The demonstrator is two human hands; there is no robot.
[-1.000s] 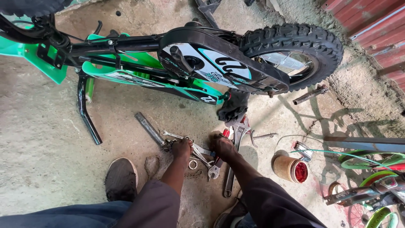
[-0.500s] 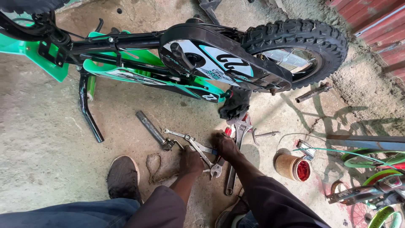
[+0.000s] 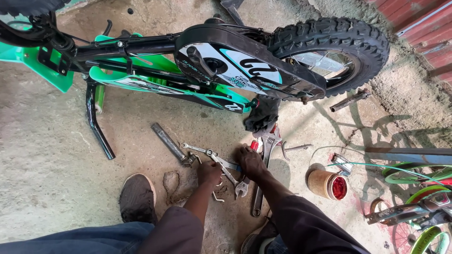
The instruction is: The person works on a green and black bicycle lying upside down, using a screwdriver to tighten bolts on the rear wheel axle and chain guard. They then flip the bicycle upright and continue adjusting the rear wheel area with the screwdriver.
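A small green and black bicycle [image 3: 155, 80] lies on its side on the concrete floor, its knobby rear wheel [image 3: 332, 51] at the upper right. Below it is a scatter of hand tools. My left hand [image 3: 209, 173] rests over several metal wrenches [image 3: 217, 162], fingers curled down onto them. My right hand [image 3: 249, 162] is beside it, fingers on the tools near a red-handled tool [image 3: 254, 145] and an adjustable wrench [image 3: 268, 143]. Whether either hand grips a tool is hidden under the fingers.
A long grey bar tool [image 3: 169, 143] lies left of the hands. My dark shoe [image 3: 137, 197] is at the lower left. A tin with red contents [image 3: 328, 184] stands at the right, next to other bicycle parts [image 3: 414, 207]. A black rag [image 3: 261, 115] hangs off the bicycle.
My left hand has slid down and to the right onto the wrenches. My right hand stays on the tool pile. The view has shifted slightly.
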